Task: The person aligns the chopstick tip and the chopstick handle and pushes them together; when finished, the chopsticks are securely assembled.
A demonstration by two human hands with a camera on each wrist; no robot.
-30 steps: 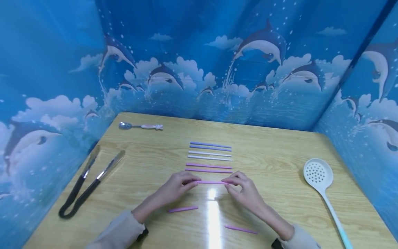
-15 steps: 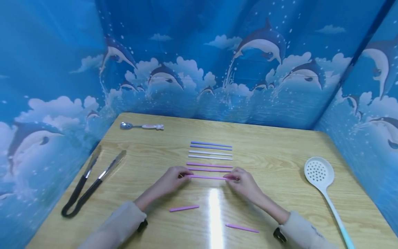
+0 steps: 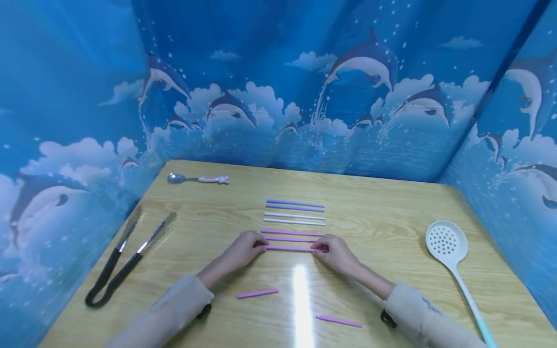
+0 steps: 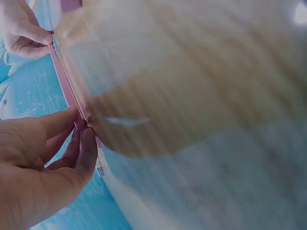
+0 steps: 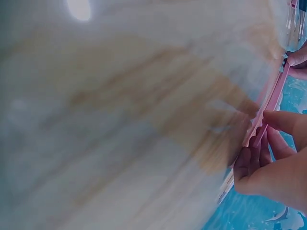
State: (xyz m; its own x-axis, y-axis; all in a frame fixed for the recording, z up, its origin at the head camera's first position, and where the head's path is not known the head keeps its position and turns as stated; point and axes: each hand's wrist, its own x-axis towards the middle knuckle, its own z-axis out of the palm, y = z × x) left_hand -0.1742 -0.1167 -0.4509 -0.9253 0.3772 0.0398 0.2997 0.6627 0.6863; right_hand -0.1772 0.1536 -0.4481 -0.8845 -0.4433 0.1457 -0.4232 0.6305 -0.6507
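A thin pink stick [image 3: 288, 248] lies crosswise between my hands at the front of a row. My left hand [image 3: 244, 247] pinches its left end between thumb and fingers. At the other end, my right hand [image 3: 338, 255] pinches it in the same way. Both wrist views show the stick [image 4: 62, 79] running from one hand to the other, low at the tabletop. Just beyond it, two more pink sticks [image 3: 292, 239] lie roughly parallel, then two white sticks [image 3: 295, 222] and two blue sticks [image 3: 296, 210]. The fingers cover the held stick's ends.
Two separate pink sticks lie nearer me, one left [image 3: 258, 293] and one right [image 3: 338, 321]. Black-handled tongs [image 3: 117, 270] rest at the left, with a small spoon [image 3: 209, 179] at the back left. A white skimmer [image 3: 446, 240] lies right. Dolphin-printed curtains [image 3: 278, 96] surround the wooden table [image 3: 374, 212].
Both hands have moved the held pink stick slightly away from me, closer to the row. My left hand has shifted left along it. The other sticks stay where they were.
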